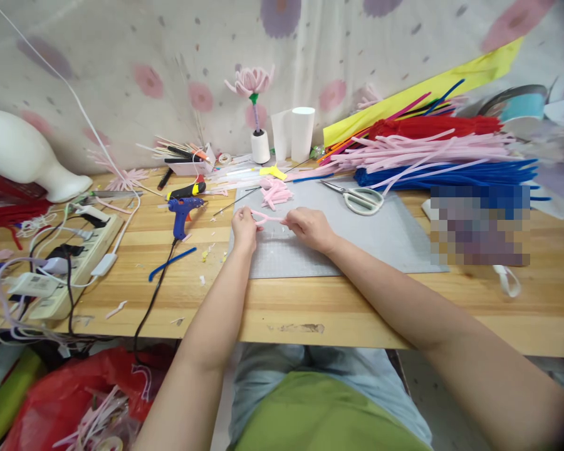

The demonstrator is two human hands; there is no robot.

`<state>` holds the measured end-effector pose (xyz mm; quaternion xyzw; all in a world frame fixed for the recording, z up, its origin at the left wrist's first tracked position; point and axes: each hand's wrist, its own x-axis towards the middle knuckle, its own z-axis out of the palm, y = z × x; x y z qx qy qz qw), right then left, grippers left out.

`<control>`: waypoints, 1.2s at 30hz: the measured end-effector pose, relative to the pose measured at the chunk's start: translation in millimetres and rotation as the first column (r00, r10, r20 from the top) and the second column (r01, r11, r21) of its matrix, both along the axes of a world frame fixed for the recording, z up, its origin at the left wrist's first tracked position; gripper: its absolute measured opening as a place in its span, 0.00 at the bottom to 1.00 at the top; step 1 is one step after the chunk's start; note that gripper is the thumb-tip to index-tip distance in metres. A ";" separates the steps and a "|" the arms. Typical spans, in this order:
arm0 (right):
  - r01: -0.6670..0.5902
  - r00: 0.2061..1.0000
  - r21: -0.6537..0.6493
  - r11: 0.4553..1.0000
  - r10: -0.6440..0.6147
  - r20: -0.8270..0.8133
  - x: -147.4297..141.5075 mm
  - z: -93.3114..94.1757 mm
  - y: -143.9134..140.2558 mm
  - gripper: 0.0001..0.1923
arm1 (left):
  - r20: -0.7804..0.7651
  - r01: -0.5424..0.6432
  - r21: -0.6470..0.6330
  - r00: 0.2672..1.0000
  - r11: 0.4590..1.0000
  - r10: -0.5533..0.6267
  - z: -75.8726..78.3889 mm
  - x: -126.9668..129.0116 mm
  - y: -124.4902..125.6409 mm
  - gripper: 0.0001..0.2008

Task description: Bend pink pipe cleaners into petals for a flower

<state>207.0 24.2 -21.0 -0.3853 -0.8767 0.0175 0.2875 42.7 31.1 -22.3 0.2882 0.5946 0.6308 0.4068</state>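
Note:
Between my two hands a pink pipe cleaner [269, 218] is stretched above the grey cutting mat [338, 250]. My left hand [245, 230] pinches its looped left part, and my right hand [309, 228] is closed around the other end. Just beyond the hands lies a small heap of pink pipe cleaner pieces [276, 193]. Scissors with pale handles [364, 200] rest on the mat's far edge, to the right. Behind the heap, a pink pipe cleaner flower [252, 82] stands upright in a white spool-like holder [260, 147].
Bundles of red [432, 128], pink [418, 150] and blue pipe cleaners [451, 175] are piled at back right. On the left sit a blue glue gun [181, 216] with its cord and a power strip [82, 266] full of plugs. A red bag [51, 401] hangs below the table edge.

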 end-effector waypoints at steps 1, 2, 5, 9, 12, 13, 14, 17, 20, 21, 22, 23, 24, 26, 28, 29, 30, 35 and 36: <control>0.001 1.000 0.005 1.000 -0.001 -0.002 0.5 -0.4 0.1 0.16 | -0.018 -0.006 0.002 1.000 1.000 0.006 -0.5 -2.3 1.1 0.11; -0.001 1.000 0.008 1.000 0.001 -0.002 0.7 -0.8 0.3 0.17 | -0.030 -0.010 0.004 1.000 1.000 0.010 -0.8 -4.3 2.0 0.11; -0.001 1.000 0.008 1.000 0.001 0.002 -0.3 -1.6 0.6 0.17 | -0.039 -0.016 0.014 0.999 1.000 0.017 -0.9 -7.5 4.2 0.11; 0.007 1.000 0.000 1.000 -0.007 -0.007 -3.5 -1.2 0.5 0.16 | -0.005 -0.014 0.008 1.000 1.000 0.014 1.0 -7.6 5.4 0.11; 0.004 0.999 -0.023 1.000 -0.005 -0.032 -3.7 -1.6 0.9 0.16 | 0.054 0.019 -0.020 0.998 1.000 -0.018 4.2 -9.6 4.8 0.11; 0.010 0.999 -0.035 0.999 -0.011 -0.046 -3.1 -2.2 1.4 0.15 | 0.082 0.035 -0.020 0.996 0.999 -0.033 5.8 -11.0 4.2 0.11; 0.020 0.998 -0.048 0.999 -0.023 -0.064 -2.2 -2.8 1.9 0.14 | 0.120 0.053 -0.009 0.991 0.999 -0.051 7.6 -12.4 3.3 0.10; 0.080 0.986 -0.080 0.994 -0.091 -0.139 0.0 -5.4 3.8 0.13 | 0.305 0.101 0.075 0.945 0.992 -0.119 13.3 -14.1 -1.6 0.08; 0.175 0.963 -0.054 0.983 -0.182 -0.201 -0.7 -7.3 4.4 0.14 | 0.501 0.208 0.120 0.832 0.971 -0.240 16.5 -4.5 -9.9 0.14; 0.204 0.956 -0.027 0.979 -0.205 -0.208 -1.5 -7.7 4.2 0.15 | 0.534 0.273 0.117 0.793 0.955 -0.292 16.5 1.5 -12.8 0.15; 0.224 0.954 0.003 0.975 -0.218 -0.204 -2.5 -7.8 3.6 0.15 | 0.543 0.342 0.101 0.768 0.934 -0.340 15.9 8.4 -15.5 0.15; 0.229 0.957 0.032 0.973 -0.219 -0.190 -3.4 -7.6 2.6 0.15 | 0.530 0.395 0.099 0.756 0.913 -0.384 14.9 15.5 -17.6 0.14; 0.222 0.963 0.056 0.973 -0.210 -0.168 -4.1 -7.2 1.3 0.14 | 0.504 0.411 0.110 0.761 0.905 -0.408 13.7 21.9 -19.1 0.12; 0.160 0.982 0.072 0.985 -0.151 -0.112 -4.7 -5.5 -2.2 0.14 | 0.456 0.396 0.127 0.791 0.910 -0.408 11.4 30.9 -20.0 0.08; 0.054 0.995 0.034 0.998 -0.051 -0.087 -4.5 -2.9 -5.9 0.15 | 0.438 0.344 0.138 0.820 0.929 -0.369 9.7 32.2 -18.7 0.06; -0.002 0.994 -0.004 1.000 0.002 -0.106 -4.4 -1.5 -7.0 0.16 | 0.440 0.326 0.141 0.825 0.935 -0.354 9.3 30.2 -17.7 0.06; -0.049 0.987 -0.055 0.997 0.040 -0.153 -4.3 -0.1 -7.3 0.17 | 0.445 0.320 0.142 0.824 0.937 -0.350 9.0 26.9 -17.0 0.06; -0.157 0.782 -0.480 0.863 -0.187 -0.594 -5.0 4.3 5.6 0.19 | 0.415 0.552 0.060 0.744 0.832 -0.523 9.4 8.9 -18.2 0.07; -0.235 0.731 -0.570 0.788 -0.243 -0.637 -4.9 4.5 9.3 0.19 | 0.404 0.609 0.028 0.718 0.792 -0.566 9.6 7.8 -19.3 0.07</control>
